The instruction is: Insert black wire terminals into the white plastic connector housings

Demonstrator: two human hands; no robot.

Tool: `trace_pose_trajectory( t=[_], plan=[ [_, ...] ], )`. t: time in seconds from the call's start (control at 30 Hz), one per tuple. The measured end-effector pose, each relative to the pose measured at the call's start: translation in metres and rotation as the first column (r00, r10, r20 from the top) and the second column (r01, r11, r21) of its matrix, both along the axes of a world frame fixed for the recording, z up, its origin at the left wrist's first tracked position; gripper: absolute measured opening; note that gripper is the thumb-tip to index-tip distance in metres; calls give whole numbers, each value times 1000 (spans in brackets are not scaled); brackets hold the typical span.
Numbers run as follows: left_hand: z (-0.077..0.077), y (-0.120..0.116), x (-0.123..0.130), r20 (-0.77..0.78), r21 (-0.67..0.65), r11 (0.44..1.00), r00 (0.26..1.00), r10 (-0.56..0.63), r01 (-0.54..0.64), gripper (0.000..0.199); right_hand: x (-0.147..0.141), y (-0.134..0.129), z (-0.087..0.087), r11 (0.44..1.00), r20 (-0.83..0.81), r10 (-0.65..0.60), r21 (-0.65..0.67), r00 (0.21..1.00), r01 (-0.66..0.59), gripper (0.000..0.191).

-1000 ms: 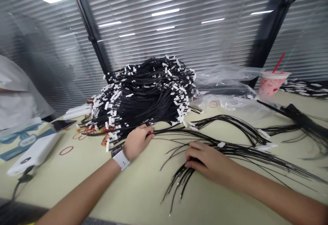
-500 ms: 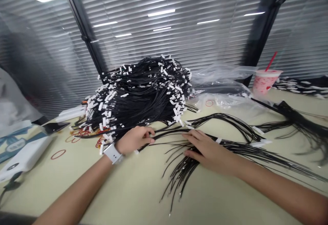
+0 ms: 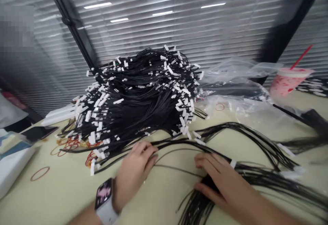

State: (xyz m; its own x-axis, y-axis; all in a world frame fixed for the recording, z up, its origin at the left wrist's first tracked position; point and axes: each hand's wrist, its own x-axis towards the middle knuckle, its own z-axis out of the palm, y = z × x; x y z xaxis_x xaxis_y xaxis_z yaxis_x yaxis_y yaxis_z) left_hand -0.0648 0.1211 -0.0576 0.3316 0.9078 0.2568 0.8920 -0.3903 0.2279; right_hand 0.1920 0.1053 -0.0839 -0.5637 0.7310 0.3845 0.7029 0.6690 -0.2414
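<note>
- In the head view, the left hand (image 3: 134,173) is seen at the near side of the desk, with the fingers a little spread and curved. It is placed just beside the near edge of a large heap of black cables with white tags (image 3: 133,105). Its fingertips are blurred over a thin cable, so a pinch cannot be told.
- A smartwatch (image 3: 104,199) is worn on the left wrist.
- The right hand (image 3: 220,180) is pressed down on a loose bundle of black cables (image 3: 202,201), and the bundle is held together between the fingers and the thumb. The bundle is lying near, right of the heap, and its strands are spread toward the right.
- Red rubber bands (image 3: 40,173) and a smartphone (image 3: 38,132) are lying on the cream desk (image 3: 64,191) at left.
- A clear plastic bag (image 3: 238,88) is placed far right of the heap, and a pink cup with a red straw (image 3: 290,81) is standing beyond it.
</note>
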Motion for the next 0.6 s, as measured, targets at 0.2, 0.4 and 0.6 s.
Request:
trace_pose_trajectory(
  t=[0.2,0.4,0.6],
  plan=[
    [3,-12,12,-79,-58,985,983,-167,163,38,6,5,-4,996,86,-30,84,996,23,61],
    [6,-24,22,-228,-119,942,914,-334,315,60,3,11,9,986,60,-53,-158,997,62,39],
    [12,-29,29,-141,-181,933,931,-337,311,42,2,-2,12,981,60,17,-195,998,-5,22]
  ],
)
